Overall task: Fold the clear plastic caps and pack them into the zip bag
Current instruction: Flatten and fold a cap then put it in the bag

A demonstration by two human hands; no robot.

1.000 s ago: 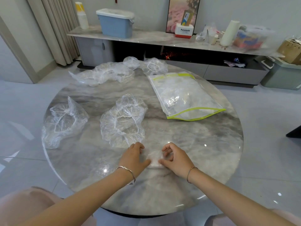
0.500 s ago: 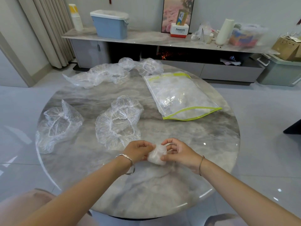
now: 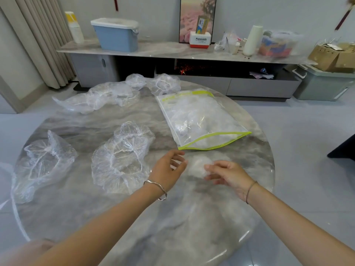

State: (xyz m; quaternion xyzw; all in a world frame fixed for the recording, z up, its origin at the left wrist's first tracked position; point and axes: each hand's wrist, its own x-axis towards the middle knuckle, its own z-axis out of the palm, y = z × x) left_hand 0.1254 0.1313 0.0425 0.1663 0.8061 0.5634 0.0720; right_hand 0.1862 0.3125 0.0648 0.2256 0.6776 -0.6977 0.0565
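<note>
Head view: the two hands are near each other above the round marble table [image 3: 192, 227], but apart. The left hand [image 3: 169, 167] is loose, its fingers relaxed and holding nothing, with the fingertips just beside the folded cap [image 3: 197, 166]. The right hand [image 3: 228, 175] pinches this small white wad between thumb and forefinger, though the picture is a little blurred there. Just beyond the hands lies the zip bag [image 3: 201, 120], flat on the table, one green-edged end toward the hands, with crumpled clear plastic inside. To the left of the left hand lies an unfolded cap [image 3: 121, 156], and farther left a second cap [image 3: 44, 160]. Far beyond the left hand, near the table's far edge, is a heap of caps [image 3: 109, 96]. A metal bracelet [image 3: 156, 189] is on the left wrist.
</note>
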